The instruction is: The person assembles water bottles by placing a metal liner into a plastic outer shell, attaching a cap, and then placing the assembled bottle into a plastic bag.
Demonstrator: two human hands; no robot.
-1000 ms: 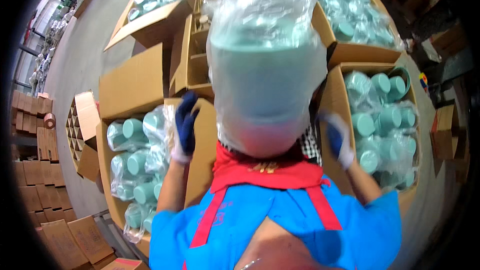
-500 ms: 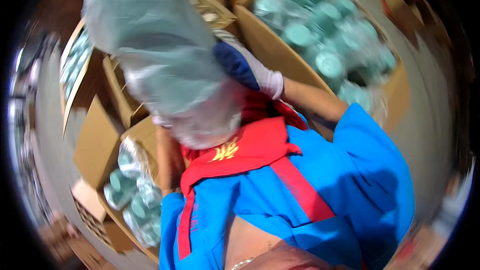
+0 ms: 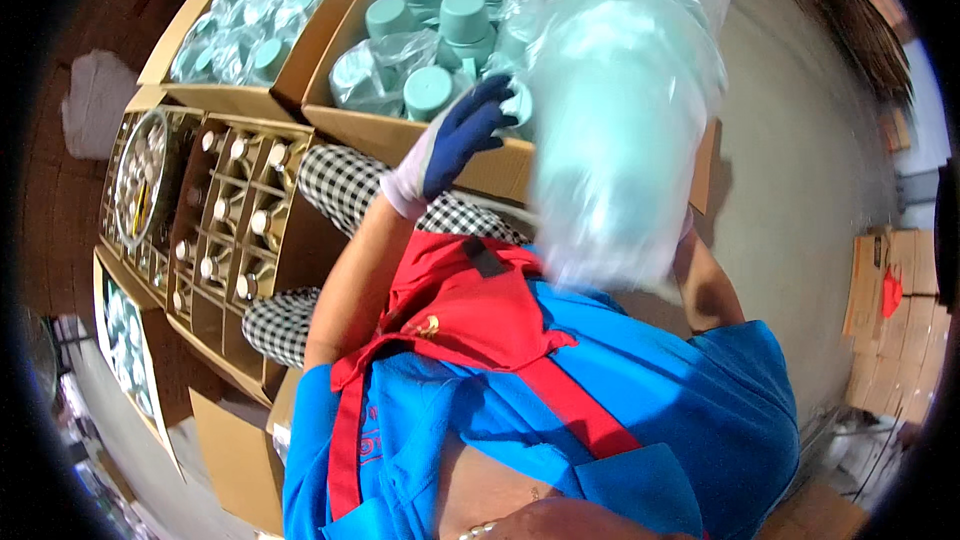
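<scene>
You've swung the clear plastic bag of stacked teal cups (image 3: 620, 130) rightward; your gloved left hand (image 3: 455, 140) grips its side, the right hand's hold is hidden. One-sided support could let it slip.

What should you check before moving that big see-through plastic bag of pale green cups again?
1. Left hand in the blue and white glove touches the big clear plastic bag of stacked pale green cups: ok.
2. Right hand grip on the bag: cannot tell, it is hidden behind the bag.
3. Bag sharp enough to judge whether it is steady: not ok, it is blurred.
4. Bag closed at the top: cannot tell.
5. Open brown cardboard box of bagged green cups beside the left hand: ok, open, but looks nearly full.
6. Brown divided cardboard box with small white-topped items stays apart from the bag: ok.
</scene>
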